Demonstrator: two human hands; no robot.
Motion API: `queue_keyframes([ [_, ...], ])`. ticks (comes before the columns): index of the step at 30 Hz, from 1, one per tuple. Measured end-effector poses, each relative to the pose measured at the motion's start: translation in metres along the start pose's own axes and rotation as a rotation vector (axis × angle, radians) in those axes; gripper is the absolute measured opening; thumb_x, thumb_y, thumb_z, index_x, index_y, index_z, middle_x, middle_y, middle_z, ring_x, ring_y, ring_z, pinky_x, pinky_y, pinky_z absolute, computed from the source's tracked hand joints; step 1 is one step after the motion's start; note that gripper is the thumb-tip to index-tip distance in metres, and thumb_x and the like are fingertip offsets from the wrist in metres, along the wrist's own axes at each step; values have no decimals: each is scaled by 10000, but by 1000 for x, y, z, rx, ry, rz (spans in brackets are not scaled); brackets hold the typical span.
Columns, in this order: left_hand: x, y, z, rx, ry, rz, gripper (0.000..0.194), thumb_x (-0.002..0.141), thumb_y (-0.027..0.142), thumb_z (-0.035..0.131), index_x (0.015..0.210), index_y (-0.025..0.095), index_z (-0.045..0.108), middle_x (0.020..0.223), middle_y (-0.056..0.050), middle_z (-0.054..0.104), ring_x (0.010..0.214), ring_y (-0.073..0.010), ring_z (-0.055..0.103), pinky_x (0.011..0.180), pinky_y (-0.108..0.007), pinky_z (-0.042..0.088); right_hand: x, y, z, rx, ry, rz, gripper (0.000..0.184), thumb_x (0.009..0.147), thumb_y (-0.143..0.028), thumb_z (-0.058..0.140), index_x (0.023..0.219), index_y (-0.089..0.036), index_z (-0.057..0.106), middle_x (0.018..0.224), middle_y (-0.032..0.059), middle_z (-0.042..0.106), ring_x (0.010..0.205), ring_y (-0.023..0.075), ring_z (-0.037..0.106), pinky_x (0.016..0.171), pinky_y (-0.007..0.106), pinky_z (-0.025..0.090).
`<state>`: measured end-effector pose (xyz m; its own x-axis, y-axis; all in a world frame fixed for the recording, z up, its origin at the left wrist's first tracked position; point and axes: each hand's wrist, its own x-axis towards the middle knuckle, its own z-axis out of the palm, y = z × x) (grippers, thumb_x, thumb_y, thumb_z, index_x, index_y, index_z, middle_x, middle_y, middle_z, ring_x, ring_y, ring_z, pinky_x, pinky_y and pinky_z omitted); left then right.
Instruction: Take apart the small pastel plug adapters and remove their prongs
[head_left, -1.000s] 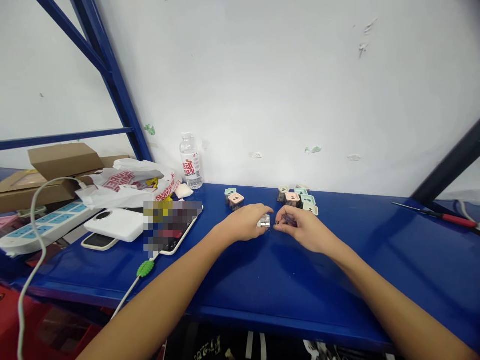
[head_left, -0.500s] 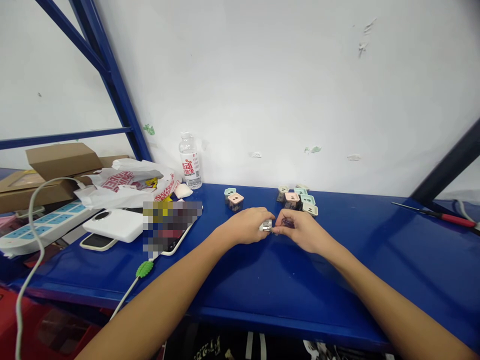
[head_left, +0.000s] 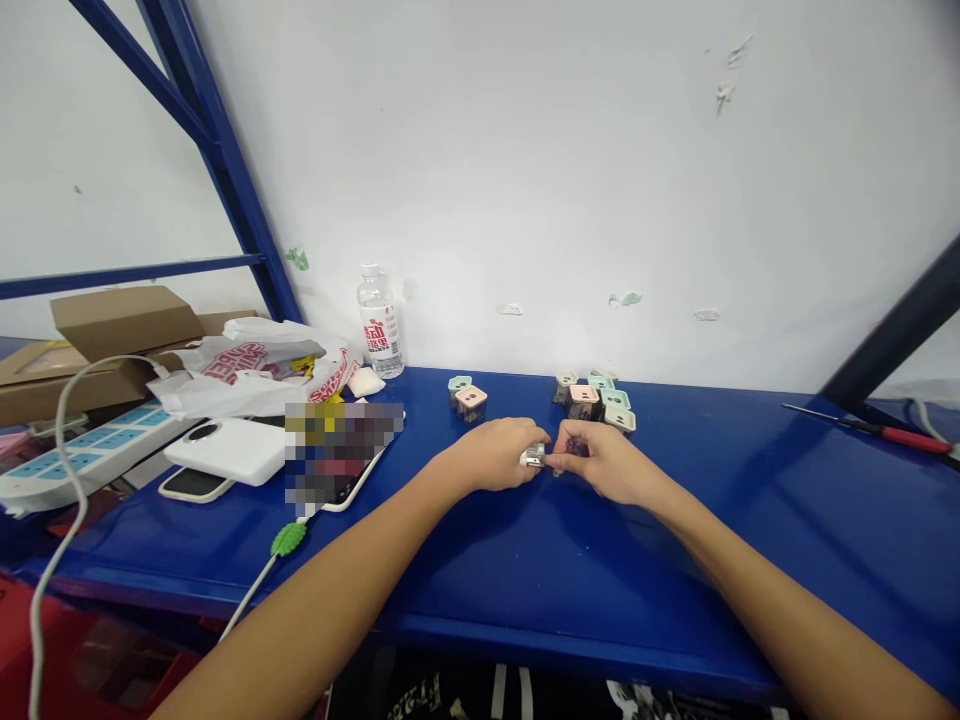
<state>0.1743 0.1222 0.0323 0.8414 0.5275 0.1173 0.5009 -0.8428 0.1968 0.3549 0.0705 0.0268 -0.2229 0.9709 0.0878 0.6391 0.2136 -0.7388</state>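
**Both hands close in on a small part**

The left hand (head_left: 491, 455), curled nearly shut, grips a small white-and-silver part (head_left: 534, 457). The right hand (head_left: 609, 462), also nearly closed, meets it, pinching a translucent purplish piece (head_left: 576, 447). Pastel cube casings (head_left: 470, 403) sit just beyond both hands.

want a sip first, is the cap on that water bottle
On: a white cap sits on the neck of the clear plastic water bottle, which stands upright on the blue shelf.

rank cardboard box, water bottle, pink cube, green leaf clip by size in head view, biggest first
1. Cardboard box
2. Water bottle
3. Pink cube and green leaf clip look alike; the clip sits nearer the camera, so unsure.
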Motion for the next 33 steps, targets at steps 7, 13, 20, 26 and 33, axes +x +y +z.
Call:
queue_keyframes([
  [7, 0, 0, 0, -1, -6, -8, 231, 805, 232, 524, 1012, 179, 610, 962, -52, 619, 882, -195, 609, 777, -281, 467, 0, 0, 0, 58, -18, 25, 165, 812, -305, 590, 700, -199, 531, 561, -40, 580, 422, 86, 383, 461, 233, 298],
  [13, 0, -1, 1, -28, 16, 5, 324, 794, 204, 536, 1114, 175, 580, 1027, -66, 629, 936, -203, 610, 825, -301, 474, 3, 6, -1, 54, -1, 22, 205, 834, -381, 570, 754, -192, 557, 687, 13, 680, 510, 110, 452, 478, 237, 309],
  [20, 0, -1, 5, -73, 56, -5, 552, 777, 194, 565, 1314, 136, 456, 1230, -123, 592, 1124, -261, 567, 953, -385, 449, 3, 2, -1, 135, 12, 81, 286, 822, -466, 554, 744, -194, 516, 648, 5, 656, 386, 72, 330, 424, 241, 255],
  [26, 0, 1, 5, -92, 33, -12, 668, 770, 185, 591, 1392, 88, 369, 1294, -163, 551, 1195, -269, 526, 990, -382, 432, 3, 5, -1, 135, 17, 80, 296, 849, -467, 532, 732, -196, 511, 633, 2, 648, 383, 73, 332, 424, 242, 256],
  [33, 0, 0, 9, -113, 63, 20, 747, 782, 204, 605, 1435, 76, 266, 1292, -183, 544, 1204, -266, 517, 983, -384, 432, 3, 7, 1, 155, 13, 84, 342, 860, -501, 526, 715, -192, 508, 643, 10, 655, 385, 69, 339, 417, 240, 259],
])
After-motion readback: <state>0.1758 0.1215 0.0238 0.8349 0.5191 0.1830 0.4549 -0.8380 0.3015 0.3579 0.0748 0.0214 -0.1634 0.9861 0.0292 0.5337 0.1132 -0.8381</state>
